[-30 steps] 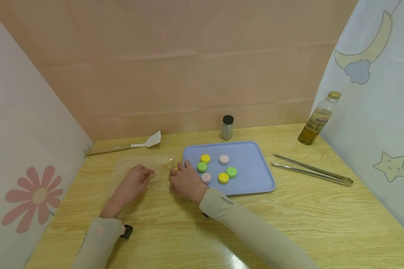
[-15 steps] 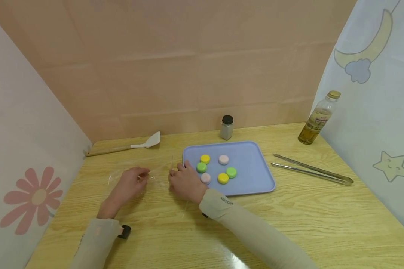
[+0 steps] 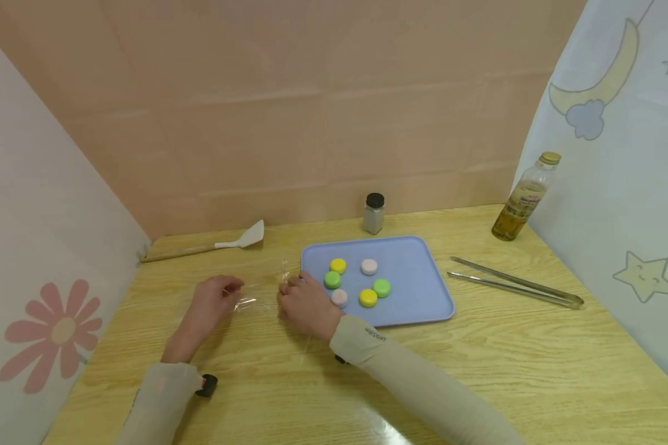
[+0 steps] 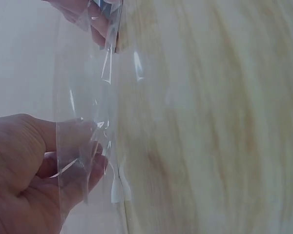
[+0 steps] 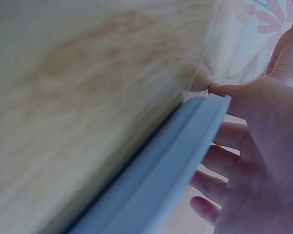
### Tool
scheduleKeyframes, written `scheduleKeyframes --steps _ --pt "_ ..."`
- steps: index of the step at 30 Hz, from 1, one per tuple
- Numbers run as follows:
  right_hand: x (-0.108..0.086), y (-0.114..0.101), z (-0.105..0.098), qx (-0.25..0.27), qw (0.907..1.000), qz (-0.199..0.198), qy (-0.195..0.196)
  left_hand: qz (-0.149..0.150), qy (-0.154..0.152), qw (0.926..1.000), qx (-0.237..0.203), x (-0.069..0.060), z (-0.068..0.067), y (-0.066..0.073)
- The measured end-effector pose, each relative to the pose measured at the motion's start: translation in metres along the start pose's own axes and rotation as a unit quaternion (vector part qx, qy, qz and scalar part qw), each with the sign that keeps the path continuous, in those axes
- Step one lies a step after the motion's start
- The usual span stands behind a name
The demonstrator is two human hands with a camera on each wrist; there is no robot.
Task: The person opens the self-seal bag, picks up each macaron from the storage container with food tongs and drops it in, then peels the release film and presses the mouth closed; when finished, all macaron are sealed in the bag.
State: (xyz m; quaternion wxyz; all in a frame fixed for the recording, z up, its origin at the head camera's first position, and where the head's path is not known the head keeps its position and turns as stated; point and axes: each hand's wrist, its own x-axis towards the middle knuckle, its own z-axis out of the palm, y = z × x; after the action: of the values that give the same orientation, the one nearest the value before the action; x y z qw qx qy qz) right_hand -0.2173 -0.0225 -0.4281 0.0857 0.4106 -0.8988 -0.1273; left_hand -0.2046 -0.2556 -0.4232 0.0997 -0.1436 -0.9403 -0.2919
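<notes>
A clear plastic film (image 3: 246, 303) stretches between my hands, left of a lavender tray (image 3: 414, 278); I cannot tell whether it is a single sheet or a bag. My left hand (image 3: 208, 303) pinches its left part between thumb and fingers, seen through the film in the left wrist view. Beside the tray's left rim, my right hand (image 3: 310, 307) pinches the film's right edge. In the right wrist view, the tray's raised rim (image 5: 171, 161) passes in front of its fingers. On the tray lie several macarons: yellow (image 3: 368, 298), green (image 3: 381, 287) and pale pink (image 3: 369, 266).
A white spatula (image 3: 247, 237) with a wooden handle lies at the back left. Behind the tray stands a small black-capped jar (image 3: 373, 214). To its right are metal tongs (image 3: 514, 284) and a bottle of amber liquid (image 3: 520, 204). Cloth walls border the table (image 3: 401, 377).
My left hand has shifted slightly left, drawing the film, which now bunches and glints near its fingers. My right hand stays almost in place by the tray.
</notes>
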Motion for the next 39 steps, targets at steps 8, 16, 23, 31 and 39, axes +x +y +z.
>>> scheduleKeyframes --steps 8,16,23,31,39 --pt "0.0013 0.0027 -0.0012 0.031 0.9994 -0.008 0.01 -0.001 0.014 0.9998 0.011 0.0018 -0.0019 0.0011" --pt "0.0023 0.0042 -0.0025 0.041 0.9991 -0.008 0.001 -0.004 0.03 0.9994 0.015 0.004 -0.0043 0.0029" --pt "0.0032 0.0041 0.0004 0.039 0.9992 -0.008 -0.01 -0.021 0.016 0.9996 -0.001 0.0037 -0.005 0.0016" --pt "0.0027 0.0044 -0.0007 0.039 0.9992 -0.011 -0.007 -0.029 0.02 0.9993 -0.012 0.0028 -0.0069 0.0047" --pt "0.0003 0.0057 -0.002 0.054 0.9984 -0.014 0.01 -0.012 0.025 0.9996 -0.005 -0.0001 -0.0054 0.0018"
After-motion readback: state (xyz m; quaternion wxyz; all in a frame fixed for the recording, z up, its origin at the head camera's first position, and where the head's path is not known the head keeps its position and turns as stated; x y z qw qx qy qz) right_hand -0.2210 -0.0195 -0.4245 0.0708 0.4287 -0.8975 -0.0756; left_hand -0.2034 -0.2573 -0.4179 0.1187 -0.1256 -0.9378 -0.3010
